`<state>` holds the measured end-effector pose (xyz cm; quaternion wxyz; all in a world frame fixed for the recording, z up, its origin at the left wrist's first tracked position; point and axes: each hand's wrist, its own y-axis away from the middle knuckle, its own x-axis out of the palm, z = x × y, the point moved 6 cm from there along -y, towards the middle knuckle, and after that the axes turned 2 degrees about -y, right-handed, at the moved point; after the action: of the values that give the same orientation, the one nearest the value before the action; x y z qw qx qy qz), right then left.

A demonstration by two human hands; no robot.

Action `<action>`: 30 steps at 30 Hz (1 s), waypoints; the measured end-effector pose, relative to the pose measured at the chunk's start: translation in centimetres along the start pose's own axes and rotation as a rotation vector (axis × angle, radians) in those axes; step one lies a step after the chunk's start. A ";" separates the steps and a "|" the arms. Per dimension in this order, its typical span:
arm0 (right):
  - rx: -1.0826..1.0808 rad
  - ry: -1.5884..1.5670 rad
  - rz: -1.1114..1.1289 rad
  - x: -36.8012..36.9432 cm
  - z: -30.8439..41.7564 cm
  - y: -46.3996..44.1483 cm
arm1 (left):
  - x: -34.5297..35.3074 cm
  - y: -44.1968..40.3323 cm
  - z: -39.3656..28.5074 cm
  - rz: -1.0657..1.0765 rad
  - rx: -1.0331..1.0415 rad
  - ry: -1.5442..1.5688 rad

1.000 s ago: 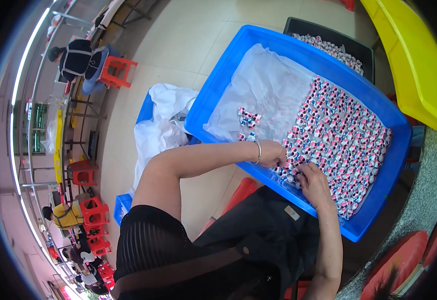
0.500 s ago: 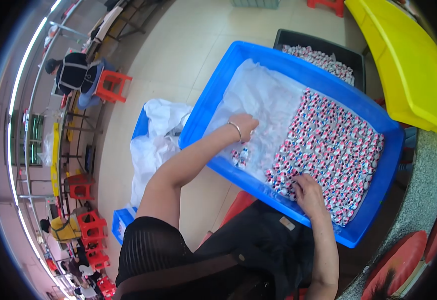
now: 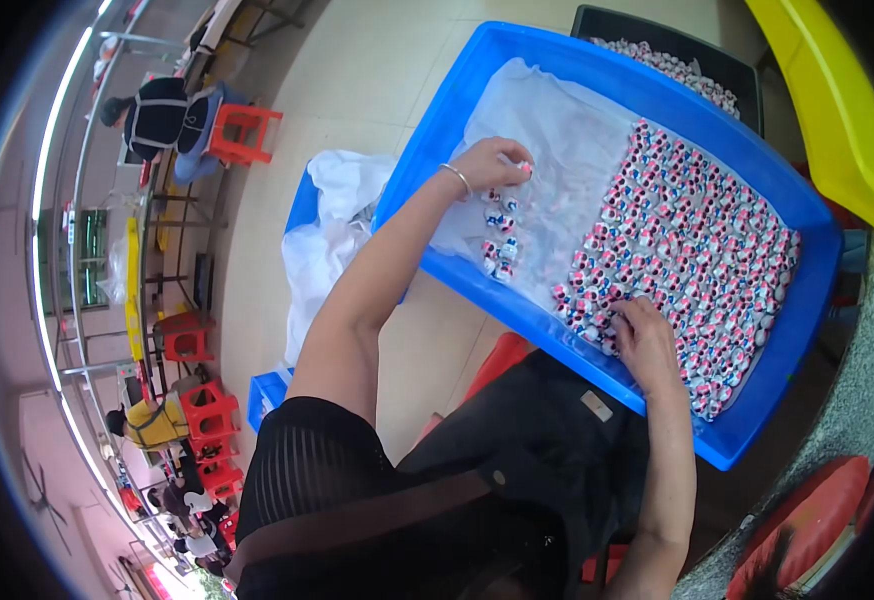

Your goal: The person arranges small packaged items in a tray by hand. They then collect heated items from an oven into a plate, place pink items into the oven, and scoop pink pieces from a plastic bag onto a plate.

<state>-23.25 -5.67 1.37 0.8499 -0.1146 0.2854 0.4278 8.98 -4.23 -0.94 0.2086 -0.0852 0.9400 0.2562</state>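
Note:
My left hand (image 3: 489, 166), with a bracelet at the wrist, is over the white sheet (image 3: 582, 130) in the large blue tray (image 3: 567, 345). Its fingertips pinch a small pink-and-white piece (image 3: 525, 168). Below that hand, a short scattered row of small pieces (image 3: 500, 255) lies on the sheet. The tray's right part is covered by many white, pink and blue pieces (image 3: 702, 240) packed close together. At the near edge of these rests my right hand (image 3: 644, 335), fingers bent and somewhat apart, the fingertips touching the pieces.
Behind the tray is a dark bin (image 3: 747, 85) of similar pieces; a yellow tray (image 3: 837, 120) stands at the upper right. White sheets (image 3: 322, 255) hang over another blue container at left. Red stools (image 3: 242, 132) and seated people (image 3: 162, 120) line a workbench farther left.
My left hand went from the packed pieces to the sheet, and now moves farther up the tray, a piece in its fingertips. My right hand stays by the pieces. The view has shifted.

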 end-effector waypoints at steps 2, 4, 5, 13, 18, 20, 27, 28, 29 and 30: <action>0.004 -0.007 0.007 0.0 0.1 0.0 | 0.1 0.3 -1.6 -0.012 0.010 0.047; -0.034 0.005 -0.015 0.2 -0.1 0.1 | 0.8 -0.6 -1.7 -0.016 0.102 0.066; -0.053 0.020 -0.024 0.1 -0.1 0.0 | 1.4 -1.9 -1.6 -0.008 0.199 0.041; -0.059 0.036 -0.027 -0.1 -0.3 0.1 | 3.9 -8.2 -4.4 -0.200 0.335 -0.012; -0.026 0.012 -0.004 -0.5 0.4 0.0 | 6.0 -12.2 -4.6 -0.269 0.243 0.155; -0.031 0.004 -0.008 -0.5 0.2 0.0 | 6.7 -13.1 -5.3 -0.343 0.275 0.135; -0.036 0.007 0.007 -0.5 -0.2 0.1 | 7.1 -15.5 -5.9 -0.651 0.436 -0.312; -0.038 -0.002 0.010 -0.5 -0.3 0.1 | 6.8 -14.8 -6.0 -0.710 0.474 -0.370; -0.034 -0.008 0.009 -0.5 -0.1 0.1 | 6.8 -14.8 -6.0 -0.674 0.445 -0.343; -0.034 -0.011 0.002 -0.7 0.1 0.0 | 6.3 -14.2 -6.1 -0.642 0.422 -0.315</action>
<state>-23.50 -6.13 1.89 0.8491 -0.1261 0.2735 0.4341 5.04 -19.85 -5.27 0.4320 -0.2891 0.8542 -0.0105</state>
